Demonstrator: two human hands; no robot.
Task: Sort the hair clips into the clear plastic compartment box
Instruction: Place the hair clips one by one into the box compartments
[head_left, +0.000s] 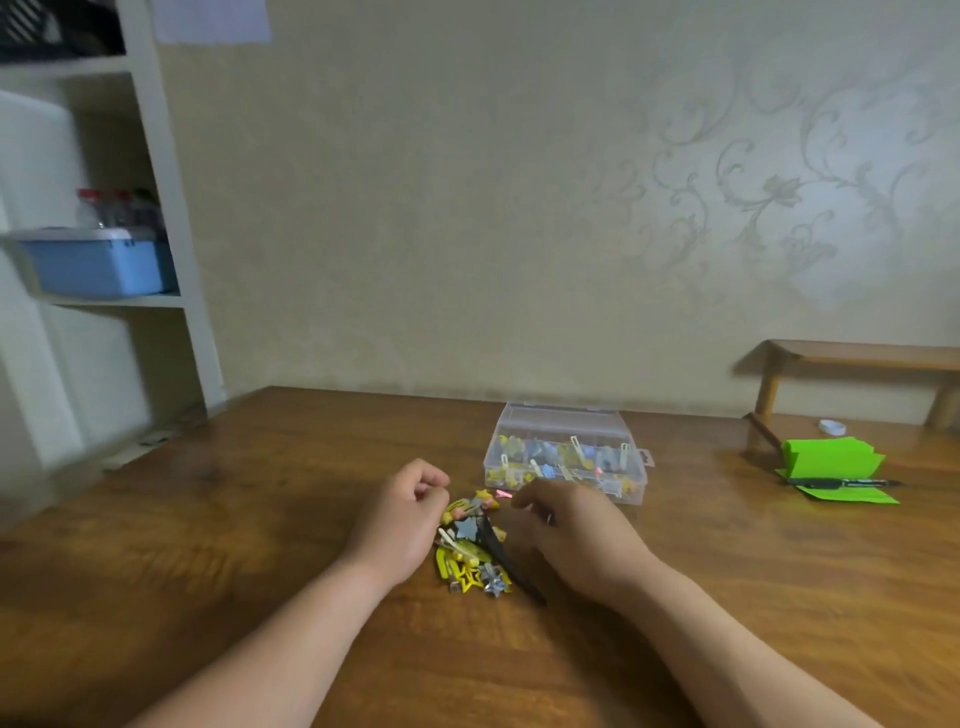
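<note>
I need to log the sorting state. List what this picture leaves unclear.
Head view only:
- Compartment box: its dividers and which clips lie where are too small and blurred.
- Right hand: its grip on the pink clip is blurred.
- Left hand: curled fingers hide the palm.
- Clip pile: tangled, uncountable.

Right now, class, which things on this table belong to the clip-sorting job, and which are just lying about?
Job: pile of hair clips; clear box; left hand; right hand.
Lying about: green paper; black pen; small white object.
</note>
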